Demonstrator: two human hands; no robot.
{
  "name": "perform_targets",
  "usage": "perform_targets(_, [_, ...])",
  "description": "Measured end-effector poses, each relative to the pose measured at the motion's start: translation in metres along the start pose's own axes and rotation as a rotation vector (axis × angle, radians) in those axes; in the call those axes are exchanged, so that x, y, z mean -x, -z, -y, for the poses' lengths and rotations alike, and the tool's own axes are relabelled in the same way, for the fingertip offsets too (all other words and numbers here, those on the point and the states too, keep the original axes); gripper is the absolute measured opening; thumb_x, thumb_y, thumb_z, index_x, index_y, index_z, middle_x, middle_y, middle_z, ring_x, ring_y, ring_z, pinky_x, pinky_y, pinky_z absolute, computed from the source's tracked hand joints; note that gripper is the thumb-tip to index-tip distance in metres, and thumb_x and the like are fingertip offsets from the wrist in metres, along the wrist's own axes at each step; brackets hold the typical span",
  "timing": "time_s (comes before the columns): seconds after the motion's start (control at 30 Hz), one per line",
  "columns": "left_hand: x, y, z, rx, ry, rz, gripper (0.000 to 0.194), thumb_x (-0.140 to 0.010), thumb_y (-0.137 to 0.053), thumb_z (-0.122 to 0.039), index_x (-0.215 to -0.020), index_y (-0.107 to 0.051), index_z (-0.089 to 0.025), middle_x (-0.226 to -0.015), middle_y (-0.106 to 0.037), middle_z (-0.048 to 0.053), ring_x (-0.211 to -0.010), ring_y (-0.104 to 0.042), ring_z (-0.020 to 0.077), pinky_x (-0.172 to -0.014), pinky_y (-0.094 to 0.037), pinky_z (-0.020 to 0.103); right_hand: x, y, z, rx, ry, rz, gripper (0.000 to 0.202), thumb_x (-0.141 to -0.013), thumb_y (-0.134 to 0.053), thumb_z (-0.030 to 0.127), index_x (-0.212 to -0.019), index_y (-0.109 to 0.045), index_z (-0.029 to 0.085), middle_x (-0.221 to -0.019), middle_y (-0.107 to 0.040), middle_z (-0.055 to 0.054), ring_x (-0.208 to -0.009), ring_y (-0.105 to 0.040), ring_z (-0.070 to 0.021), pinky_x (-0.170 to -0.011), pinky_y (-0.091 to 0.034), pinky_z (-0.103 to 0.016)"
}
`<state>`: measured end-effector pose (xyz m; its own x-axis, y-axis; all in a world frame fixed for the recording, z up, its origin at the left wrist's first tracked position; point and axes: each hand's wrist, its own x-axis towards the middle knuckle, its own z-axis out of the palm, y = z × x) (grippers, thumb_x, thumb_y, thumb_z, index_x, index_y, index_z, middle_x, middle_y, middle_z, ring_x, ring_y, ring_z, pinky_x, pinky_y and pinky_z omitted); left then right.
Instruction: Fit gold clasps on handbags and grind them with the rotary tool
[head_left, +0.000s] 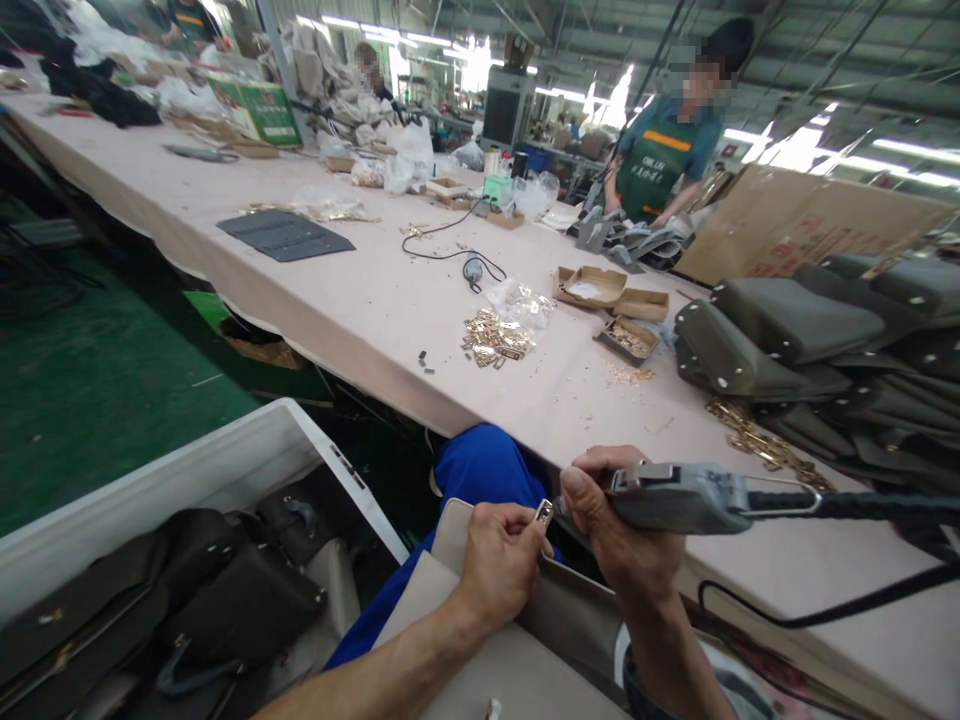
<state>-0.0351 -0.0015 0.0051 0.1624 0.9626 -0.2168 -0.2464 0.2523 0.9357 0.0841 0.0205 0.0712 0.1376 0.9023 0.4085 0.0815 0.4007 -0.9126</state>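
My right hand (630, 540) is wrapped round a grey electric screwdriver (675, 496), with a cord trailing off to the right. The tool's tip points left at a small gold metal fitting (544, 512). Between thumb and fingers, my left hand (499, 560) pinches that fitting at the edge of a beige-grey bag piece (442, 610) lying over my lap. Whether the tip touches the fitting I cannot tell. On the table (375, 320), a pile of gold fittings (495, 338) lies ahead of my hands, partly beside a clear plastic bag.
Dark bags are heaped (795, 330) at the right. Left of me stands a white crate (247, 450) holding more dark bags. Cardboard trays (630, 340) with small parts and a dark flat panel (285, 234) lie on the table. A co-worker (660, 150) stands across it.
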Motion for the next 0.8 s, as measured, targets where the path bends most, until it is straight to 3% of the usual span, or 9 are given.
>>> perform_targets(0.23, [0.001, 0.003, 0.002, -0.035, -0.012, 0.056, 0.031, -0.086, -0.058, -0.030, -0.058, -0.062, -0.017, -0.038, -0.051, -0.001, -0.030, -0.044, 0.0110, -0.033, -0.027, 0.020, -0.008, -0.001, 0.016, 0.142, 0.117, 0.214, 0.014, -0.079, -0.085, 0.020, -0.086, -0.073, 0.022, -0.079, -0.069, 0.000, -0.063, -0.063, -0.0116, -0.056, -0.051, -0.022])
perform_targets(0.33, [0.003, 0.001, 0.001, -0.038, -0.031, 0.061, 0.033, -0.088, -0.059, -0.034, -0.060, -0.062, -0.017, -0.038, -0.049, -0.002, -0.031, -0.043, 0.0107, -0.033, -0.028, 0.020, -0.013, 0.007, 0.028, 0.011, 0.103, 0.388, 0.016, -0.077, -0.086, 0.017, -0.086, -0.074, 0.022, -0.074, -0.069, 0.000, -0.061, -0.063, -0.0134, -0.055, -0.051, -0.025])
perform_targets(0.4, [0.006, -0.003, 0.003, -0.009, -0.030, 0.069, 0.032, -0.090, -0.060, -0.038, -0.065, -0.062, -0.017, -0.039, -0.047, -0.004, -0.031, -0.042, 0.0104, -0.033, -0.027, 0.019, -0.018, 0.016, 0.040, -0.178, 0.124, 0.429, 0.018, -0.078, -0.086, 0.022, -0.091, -0.074, 0.023, -0.069, -0.067, 0.001, -0.056, -0.060, -0.0141, -0.053, -0.050, -0.027])
perform_targets(0.47, [0.010, -0.005, 0.005, -0.003, -0.026, 0.059, 0.033, -0.093, -0.058, -0.042, -0.071, -0.063, -0.018, -0.039, -0.045, -0.005, -0.031, -0.042, 0.0109, -0.033, -0.027, 0.020, -0.023, 0.025, 0.052, -0.357, 0.181, 0.316, 0.018, -0.082, -0.083, 0.026, -0.096, -0.072, 0.022, -0.065, -0.063, 0.002, -0.051, -0.055, -0.0132, -0.051, -0.048, -0.028])
perform_targets(0.57, [0.015, -0.008, 0.008, -0.200, -0.121, -0.022, 0.032, -0.097, -0.054, -0.043, -0.082, -0.068, -0.018, -0.046, -0.054, -0.002, -0.036, -0.050, 0.0131, -0.039, -0.032, 0.022, -0.029, 0.040, 0.060, -0.447, 0.235, 0.092, 0.012, -0.084, -0.077, 0.022, -0.093, -0.070, 0.020, -0.064, -0.059, 0.003, -0.047, -0.048, -0.0100, -0.050, -0.044, -0.027])
perform_targets(0.67, [0.016, -0.010, 0.008, -0.501, -0.318, -0.149, 0.020, -0.095, -0.060, -0.033, -0.092, -0.073, -0.018, -0.069, -0.072, 0.006, -0.060, -0.067, 0.0200, -0.056, -0.044, 0.026, -0.029, 0.054, 0.054, -0.438, 0.201, -0.034, 0.010, -0.083, -0.073, 0.018, -0.092, -0.068, 0.019, -0.066, -0.058, 0.004, -0.046, -0.044, -0.0085, -0.051, -0.042, -0.028])
perform_targets(0.8, [0.012, -0.018, 0.011, -0.755, -0.455, -0.225, 0.021, -0.095, -0.052, -0.023, -0.100, -0.072, -0.017, -0.081, -0.076, 0.010, -0.072, -0.072, 0.0271, -0.067, -0.051, 0.034, -0.023, 0.065, 0.038, -0.450, 0.147, -0.131, 0.013, -0.082, -0.076, 0.021, -0.091, -0.067, 0.019, -0.068, -0.058, 0.004, -0.046, -0.042, -0.0079, -0.052, -0.040, -0.027])
